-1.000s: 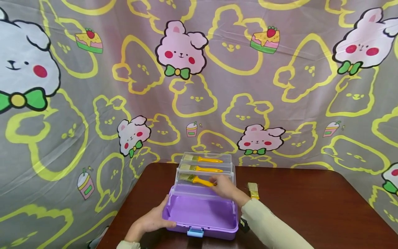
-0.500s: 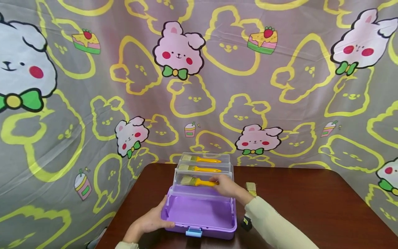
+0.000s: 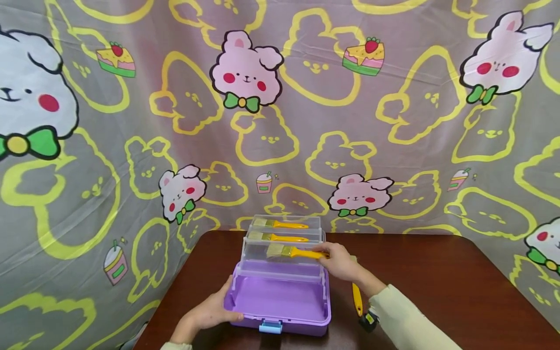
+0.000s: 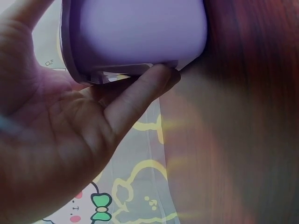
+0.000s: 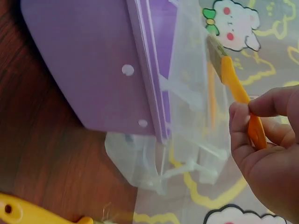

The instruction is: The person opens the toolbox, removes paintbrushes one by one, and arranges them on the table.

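A purple toolbox [image 3: 306, 328] with a light blue latch [image 3: 270, 327] stands with its clear tiers raised at the back. My left hand [image 3: 210, 310] holds its left side, thumb at the front corner; the left wrist view shows the fingers against the purple wall [image 4: 140, 32]. Over the lowest clear tier, my right hand [image 3: 343, 265] pinches a yellow-handled paintbrush [image 3: 302, 252] by the handle end, bristles pointing left. In the right wrist view, thumb and fingers curl round the handle [image 5: 239, 91]. Two similar paintbrushes lie in the upper tiers, the top one [image 3: 286, 224] and the middle one [image 3: 286, 237].
On the dark wooden table [image 3: 437, 291], right of the toolbox, another yellow-handled paintbrush [image 3: 357, 299] lies partly behind my right forearm. A small black object [image 3: 368, 321] with a yellow-green mark sits just in front of it. A patterned curtain [image 3: 306, 121] hangs behind the table.
My right hand has moved right with the paintbrush, which now lies more level. More of the paintbrush handle on the table shows. My left hand stays on the toolbox; the view shifts slightly.
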`<action>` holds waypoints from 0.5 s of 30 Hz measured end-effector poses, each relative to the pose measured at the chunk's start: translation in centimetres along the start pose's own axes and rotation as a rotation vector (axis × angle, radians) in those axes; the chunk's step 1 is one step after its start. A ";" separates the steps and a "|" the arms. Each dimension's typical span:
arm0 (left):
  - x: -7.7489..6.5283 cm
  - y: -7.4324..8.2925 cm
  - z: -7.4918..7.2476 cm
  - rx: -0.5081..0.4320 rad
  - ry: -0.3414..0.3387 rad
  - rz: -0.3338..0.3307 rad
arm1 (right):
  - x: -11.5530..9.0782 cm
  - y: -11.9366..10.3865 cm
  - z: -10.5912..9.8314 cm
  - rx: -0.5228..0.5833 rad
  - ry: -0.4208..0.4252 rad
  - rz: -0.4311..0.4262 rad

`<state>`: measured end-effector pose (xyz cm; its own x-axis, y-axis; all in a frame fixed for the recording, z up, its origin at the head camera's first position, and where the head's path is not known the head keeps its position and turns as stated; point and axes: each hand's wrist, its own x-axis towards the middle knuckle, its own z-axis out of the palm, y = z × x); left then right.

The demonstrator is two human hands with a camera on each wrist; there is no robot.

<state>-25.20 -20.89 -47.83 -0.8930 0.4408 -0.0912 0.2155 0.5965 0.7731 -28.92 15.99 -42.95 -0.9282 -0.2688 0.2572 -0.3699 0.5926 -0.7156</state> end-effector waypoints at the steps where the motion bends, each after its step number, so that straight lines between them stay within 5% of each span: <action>1: 0.0 -0.1 0.0 0.001 0.001 0.002 | -0.3 0.1 -0.3 0.019 0.007 0.001; 9: 0.0 -0.3 0.0 0.007 0.002 0.021 | -3.1 1.1 -3.6 0.140 0.050 0.147; 15: -0.1 -0.1 -0.1 -0.014 -0.009 0.017 | -5.3 3.3 -6.5 0.085 0.121 0.137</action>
<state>-25.18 -21.02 -47.81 -0.8854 0.4572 -0.0836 0.2254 0.5796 0.7831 -25.49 24.28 -42.49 -0.9695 -0.0943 0.2262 -0.2401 0.5494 -0.8003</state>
